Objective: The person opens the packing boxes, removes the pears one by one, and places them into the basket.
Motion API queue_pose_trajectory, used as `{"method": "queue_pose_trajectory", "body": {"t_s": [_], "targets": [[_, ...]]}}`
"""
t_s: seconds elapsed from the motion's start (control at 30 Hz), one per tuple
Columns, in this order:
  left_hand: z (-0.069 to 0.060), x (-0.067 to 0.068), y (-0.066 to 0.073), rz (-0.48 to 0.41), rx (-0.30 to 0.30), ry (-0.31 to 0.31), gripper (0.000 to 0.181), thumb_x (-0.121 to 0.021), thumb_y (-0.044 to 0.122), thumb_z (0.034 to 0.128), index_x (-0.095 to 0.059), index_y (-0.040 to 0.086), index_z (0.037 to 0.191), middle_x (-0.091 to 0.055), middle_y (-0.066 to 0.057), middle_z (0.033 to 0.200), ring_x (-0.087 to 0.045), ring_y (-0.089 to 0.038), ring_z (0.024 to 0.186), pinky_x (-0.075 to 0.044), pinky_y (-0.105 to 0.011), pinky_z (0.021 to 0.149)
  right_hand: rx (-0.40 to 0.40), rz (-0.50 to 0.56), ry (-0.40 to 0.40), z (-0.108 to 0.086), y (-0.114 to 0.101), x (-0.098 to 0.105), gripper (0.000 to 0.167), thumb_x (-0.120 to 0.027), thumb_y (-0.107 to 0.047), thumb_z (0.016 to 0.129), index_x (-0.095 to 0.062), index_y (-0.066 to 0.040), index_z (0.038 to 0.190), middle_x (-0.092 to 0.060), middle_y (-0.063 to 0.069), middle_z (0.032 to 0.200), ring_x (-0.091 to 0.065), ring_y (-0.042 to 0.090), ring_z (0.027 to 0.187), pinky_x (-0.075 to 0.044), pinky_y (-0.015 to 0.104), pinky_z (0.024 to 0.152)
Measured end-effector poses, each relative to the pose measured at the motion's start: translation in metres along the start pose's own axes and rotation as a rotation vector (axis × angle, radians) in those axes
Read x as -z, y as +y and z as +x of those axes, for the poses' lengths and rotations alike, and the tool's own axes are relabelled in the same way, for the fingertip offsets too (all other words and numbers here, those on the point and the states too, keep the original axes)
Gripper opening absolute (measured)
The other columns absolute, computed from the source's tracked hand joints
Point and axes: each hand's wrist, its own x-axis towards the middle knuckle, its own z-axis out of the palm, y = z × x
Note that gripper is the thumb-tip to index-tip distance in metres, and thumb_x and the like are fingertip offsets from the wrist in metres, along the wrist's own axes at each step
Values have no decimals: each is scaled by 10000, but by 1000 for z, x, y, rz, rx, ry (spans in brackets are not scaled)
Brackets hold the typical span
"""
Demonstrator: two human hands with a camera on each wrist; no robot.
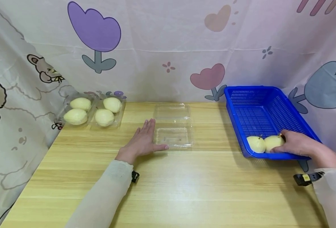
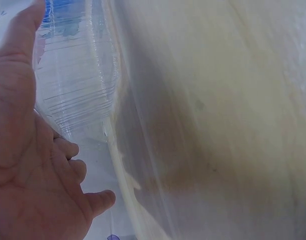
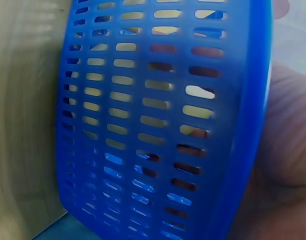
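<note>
In the head view a clear plastic clamshell box lies with its lid folded back at the middle of the table. My left hand is at its left side, fingers straight and thumb spread along the near edge. The left wrist view shows the palm beside the clear box wall. On the right, my right hand reaches into a blue plastic basket and grips a pale yellow pear. Another pear sits against it. The basket's slotted wall hides most of the hand in the right wrist view.
Two clear boxes, each with two pale pears, stand at the back left: the outer box's pear and the inner box's pear are visible. Behind the wooden table hangs a printed curtain.
</note>
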Motion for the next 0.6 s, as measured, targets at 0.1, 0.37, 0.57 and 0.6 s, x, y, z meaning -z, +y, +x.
{"method": "queue_pose_trajectory", "body": {"t_s": [0.1,0.37,0.57,0.6], "targets": [[0,0,0,1,1,-1,1358,-640,843,840,88,70,1687,56,-127,1786,79,-276,1651,-68,-582,1334,-7,-9,2,-2,1,1,806,-894,-463,806,-550,196,1119,-667,193,907,-604,286,784,-519,364,645],[-1,0,1,-1,6,0,1360,-650,837,839,87,71,1687,58,-128,1785,91,-267,1648,-62,-576,1336,-24,-31,13,-6,2,4,820,-838,-523,859,-587,203,1145,-690,218,951,-630,344,835,-561,465,696],[0,-1,1,2,-1,0,1352,-639,836,847,97,72,1684,63,-130,1784,84,-275,1649,-64,-576,1336,-43,-56,23,-10,-1,8,946,-766,-593,904,-542,260,1249,-649,416,1132,-630,551,1007,-555,629,790],[0,-1,1,2,-3,2,1351,-638,837,847,92,69,1685,61,-131,1784,81,-278,1650,-67,-578,1335,-43,-56,26,-10,-1,9,946,-761,-595,909,-542,259,1253,-644,422,1143,-626,558,1016,-554,634,791]]}}
